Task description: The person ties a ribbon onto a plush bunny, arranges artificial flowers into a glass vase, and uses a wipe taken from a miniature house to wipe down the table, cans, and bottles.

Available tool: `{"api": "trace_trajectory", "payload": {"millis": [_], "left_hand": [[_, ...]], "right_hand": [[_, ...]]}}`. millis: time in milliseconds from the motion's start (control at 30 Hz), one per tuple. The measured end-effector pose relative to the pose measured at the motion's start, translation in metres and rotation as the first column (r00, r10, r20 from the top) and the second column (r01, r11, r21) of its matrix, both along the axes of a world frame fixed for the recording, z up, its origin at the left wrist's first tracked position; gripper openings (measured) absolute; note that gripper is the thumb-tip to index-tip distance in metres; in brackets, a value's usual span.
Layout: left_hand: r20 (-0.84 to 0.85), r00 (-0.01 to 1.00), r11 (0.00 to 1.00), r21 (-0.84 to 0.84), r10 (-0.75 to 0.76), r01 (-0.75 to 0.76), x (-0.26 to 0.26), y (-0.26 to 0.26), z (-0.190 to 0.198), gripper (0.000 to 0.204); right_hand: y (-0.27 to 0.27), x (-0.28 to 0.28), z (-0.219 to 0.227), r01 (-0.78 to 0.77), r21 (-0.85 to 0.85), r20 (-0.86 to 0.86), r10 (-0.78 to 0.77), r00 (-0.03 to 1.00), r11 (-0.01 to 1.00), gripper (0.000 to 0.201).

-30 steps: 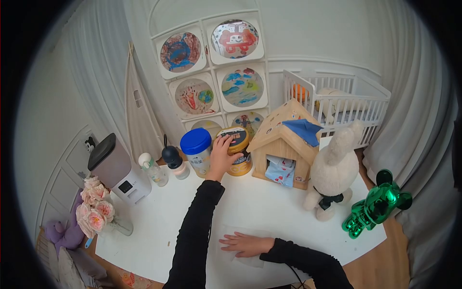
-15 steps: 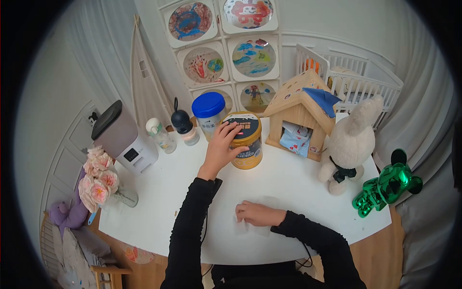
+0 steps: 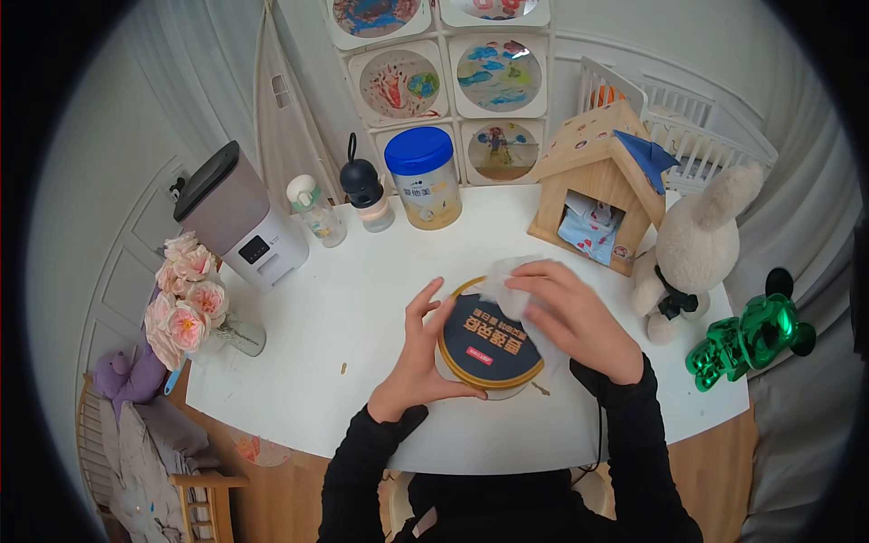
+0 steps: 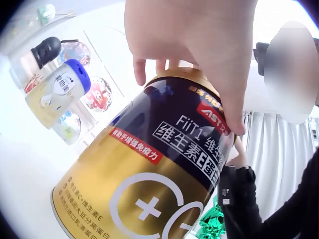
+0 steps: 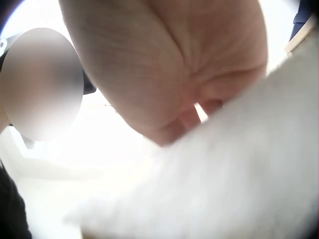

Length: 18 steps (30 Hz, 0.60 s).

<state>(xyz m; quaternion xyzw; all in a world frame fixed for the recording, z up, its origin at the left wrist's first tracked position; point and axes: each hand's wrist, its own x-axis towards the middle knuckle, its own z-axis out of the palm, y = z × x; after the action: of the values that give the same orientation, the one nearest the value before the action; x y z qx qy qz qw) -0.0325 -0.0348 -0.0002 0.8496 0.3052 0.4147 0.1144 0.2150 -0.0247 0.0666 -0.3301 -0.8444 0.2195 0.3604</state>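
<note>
A gold can (image 4: pixel 144 164) with a dark lid (image 3: pixel 493 335) stands near the front middle of the table. My left hand (image 3: pixel 421 357) grips its upper rim from the left, thumb at the near side; the left wrist view shows this hand (image 4: pixel 192 40) round the can's top. At the lid's far right edge, my right hand (image 3: pixel 575 317) holds a white cloth (image 3: pixel 509 288) against the lid. In the right wrist view, the cloth (image 5: pixel 214 174) hangs blurred below the palm of that hand (image 5: pixel 169 64), and its fingertips are mostly hidden.
Along the back of the white table (image 3: pixel 299 380) stand a grey dispenser (image 3: pixel 240 217), a clear bottle (image 3: pixel 317 213), a dark-topped bottle (image 3: pixel 364 188), a blue-lidded can (image 3: pixel 424 181) and a wooden house (image 3: pixel 593 185). Flowers (image 3: pixel 190 308) are left; a plush rabbit (image 3: pixel 697 244) and green bear figure (image 3: pixel 747 335) are right.
The gold can has come from the back toward the table's front with my left hand on it. My right hand has lifted the cloth from the tabletop onto the lid. The head view has tilted downward.
</note>
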Motion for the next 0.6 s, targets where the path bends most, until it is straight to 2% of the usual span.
{"api": "trace_trajectory", "payload": {"millis": [33, 67, 100, 133, 167, 433, 533, 600], "left_hand": [[0.0, 1.0, 1.0, 0.003, 0.0, 0.0, 0.001, 0.001, -0.007, 0.137], [0.235, 0.969, 0.978, -0.167, -0.081, 0.122, 0.005, 0.004, -0.021, 0.141], [0.47, 0.876, 0.914, -0.297, -0.112, 0.276, 0.01, 0.004, -0.033, 0.145], [0.494, 0.869, 0.745, -0.567, -0.034, 0.352, 0.013, -0.001, -0.043, 0.153], [0.498, 0.867, 0.742, -0.571, -0.025, 0.35, 0.013, -0.002, -0.047, 0.153], [0.551, 0.834, 0.671, -0.608, -0.029, 0.425, 0.012, -0.002, -0.049, 0.15], [0.544, 0.838, 0.695, -0.586, -0.043, 0.416, 0.012, -0.002, -0.05, 0.15], [0.531, 0.846, 0.718, -0.57, -0.048, 0.399, 0.011, -0.003, -0.047, 0.149]], "right_hand": [[-0.001, -0.005, -0.01, 0.012, 0.067, 0.119, -0.02, 0.993, 0.998, 0.039], [0.0, -0.009, -0.015, 0.017, 0.139, 0.236, -0.05, 0.971, 0.99, 0.051], [0.001, -0.011, -0.011, 0.016, 0.146, 0.241, -0.051, 0.969, 0.989, 0.051], [0.0, -0.014, -0.005, 0.026, 0.196, 0.376, -0.1, 0.921, 0.98, 0.06], [-0.001, -0.016, -0.003, 0.033, 0.246, 0.491, -0.154, 0.857, 0.969, 0.071], [-0.003, -0.028, 0.004, -0.012, 0.13, 0.46, -0.05, 0.886, 0.991, 0.072], [-0.001, -0.027, 0.003, -0.051, 0.191, 0.449, -0.041, 0.892, 0.98, 0.062], [0.0, -0.026, 0.001, -0.165, 0.13, 0.452, 0.09, 0.888, 0.978, 0.049]]}}
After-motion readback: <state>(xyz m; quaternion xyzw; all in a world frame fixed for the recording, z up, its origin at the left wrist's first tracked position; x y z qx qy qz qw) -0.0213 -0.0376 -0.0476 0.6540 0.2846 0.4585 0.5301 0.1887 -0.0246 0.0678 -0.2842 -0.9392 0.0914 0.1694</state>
